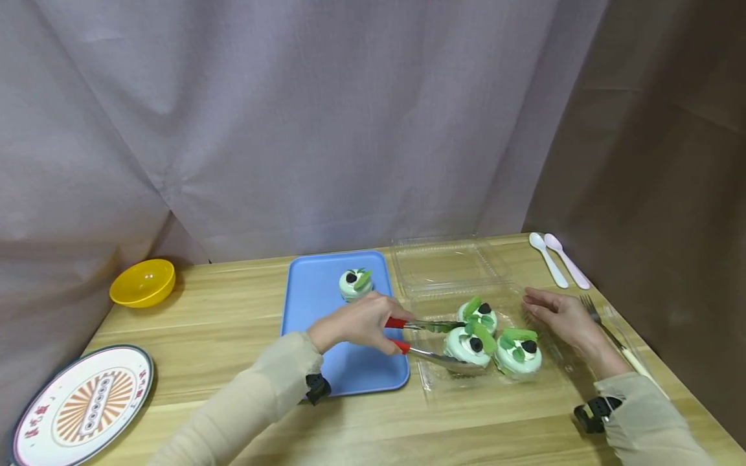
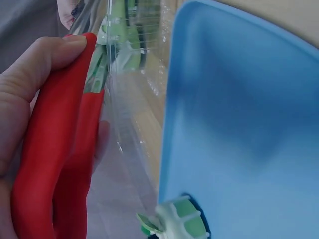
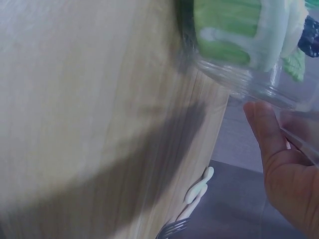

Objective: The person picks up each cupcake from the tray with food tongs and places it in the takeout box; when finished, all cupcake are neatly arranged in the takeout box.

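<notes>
My left hand point(image 1: 364, 321) grips tongs with red handles point(image 2: 50, 134). Their metal arms reach over the near-left cupcake point(image 1: 458, 347), one on each side of it. This cupcake has pale green icing, a dark berry and green leaves. Two similar ones, a back cupcake point(image 1: 466, 309) and a right cupcake point(image 1: 519, 364), sit beside it in a clear plastic container point(image 1: 431, 390). At the container's right side wall my right hand point(image 1: 561, 318) pinches the rim between thumb and fingers. Another cupcake point(image 1: 348, 288) stands on the blue tray point(image 1: 311, 285), left of the container.
The container's clear lid point(image 1: 445, 265) lies folded back behind it. White spoon point(image 1: 548, 259), pink spoon point(image 1: 568, 262) and fork point(image 1: 618, 343) lie along the right edge. A yellow bowl point(image 1: 142, 285) and a patterned plate point(image 1: 49, 414) are at the left.
</notes>
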`<state>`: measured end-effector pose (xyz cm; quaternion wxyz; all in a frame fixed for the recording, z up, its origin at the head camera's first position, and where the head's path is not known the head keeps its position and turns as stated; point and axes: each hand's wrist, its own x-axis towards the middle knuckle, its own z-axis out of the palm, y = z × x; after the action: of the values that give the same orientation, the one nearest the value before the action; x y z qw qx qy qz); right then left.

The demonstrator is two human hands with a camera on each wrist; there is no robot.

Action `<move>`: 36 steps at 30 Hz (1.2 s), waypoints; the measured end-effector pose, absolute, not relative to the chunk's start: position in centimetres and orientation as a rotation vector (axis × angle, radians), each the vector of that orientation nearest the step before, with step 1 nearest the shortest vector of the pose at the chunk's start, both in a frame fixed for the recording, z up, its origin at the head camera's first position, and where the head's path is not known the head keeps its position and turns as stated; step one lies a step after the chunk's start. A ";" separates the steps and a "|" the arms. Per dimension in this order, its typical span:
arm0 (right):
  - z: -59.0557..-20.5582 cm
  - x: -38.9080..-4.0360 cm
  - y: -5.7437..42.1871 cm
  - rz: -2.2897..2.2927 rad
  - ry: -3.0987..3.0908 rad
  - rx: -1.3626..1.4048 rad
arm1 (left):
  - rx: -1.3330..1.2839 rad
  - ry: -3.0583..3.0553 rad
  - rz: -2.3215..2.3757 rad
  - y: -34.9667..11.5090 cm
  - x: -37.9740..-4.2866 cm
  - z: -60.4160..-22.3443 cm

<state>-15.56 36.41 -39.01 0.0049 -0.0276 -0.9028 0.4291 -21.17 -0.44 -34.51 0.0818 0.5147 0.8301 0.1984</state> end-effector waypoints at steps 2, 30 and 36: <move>-39.0 -15.6 36.4 1.338 -2.829 -0.089 | 1.516 2.468 0.582 -0.1 -21.2 -34.4; -39.2 -15.7 36.6 1.372 -2.817 -0.061 | 1.349 2.453 0.514 1.5 -20.8 -33.9; -39.4 -15.7 36.7 1.369 -2.829 -0.079 | 1.351 2.457 0.506 1.6 -20.8 -33.9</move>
<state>-15.72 36.66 -39.38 -0.0011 -0.0250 -0.8999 0.4355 -20.80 1.62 -33.92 0.1455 0.4690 0.8532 0.1758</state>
